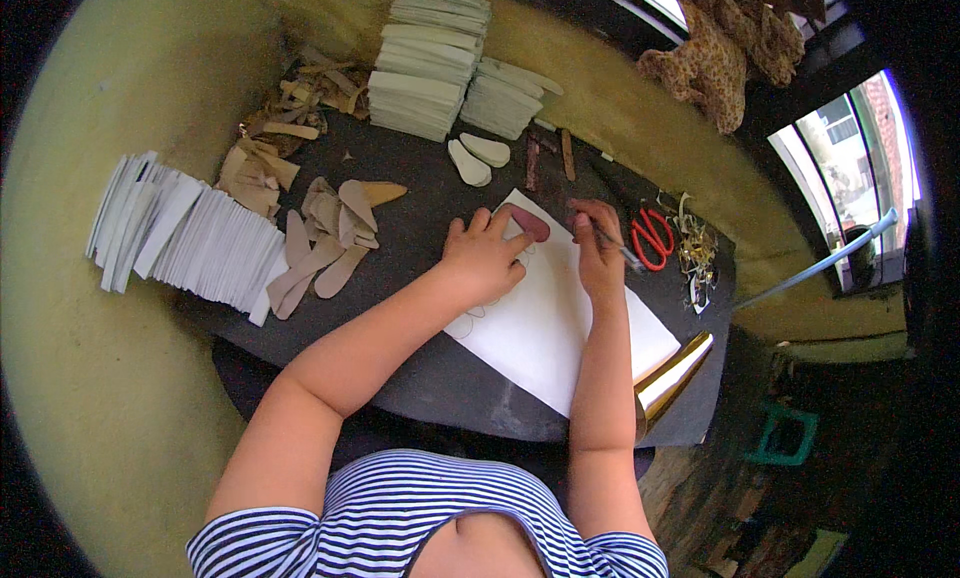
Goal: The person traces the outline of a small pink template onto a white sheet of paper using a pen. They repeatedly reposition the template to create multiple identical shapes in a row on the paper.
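Observation:
A white sheet (550, 328) lies slantwise on the dark table, with several sole-shaped outlines drawn along its left side. My left hand (487, 258) rests on the sheet's upper left part, fingers spread. Its fingertips touch a maroon sole-shaped template (530, 224) near the sheet's top corner. My right hand (598, 246) is at the sheet's right edge, closed around a pen (628, 257). The pen's back end slants out to the right; its tip is hidden by my fingers.
Tall stacks of white sole-shaped pieces (425, 63) stand at the back, and another stack (200, 233) at left. Brown cutouts (330, 233) lie between. Red-handled scissors (653, 240) and shiny scraps (697, 253) are at right; a gold roll (675, 383) lies near the table's right edge.

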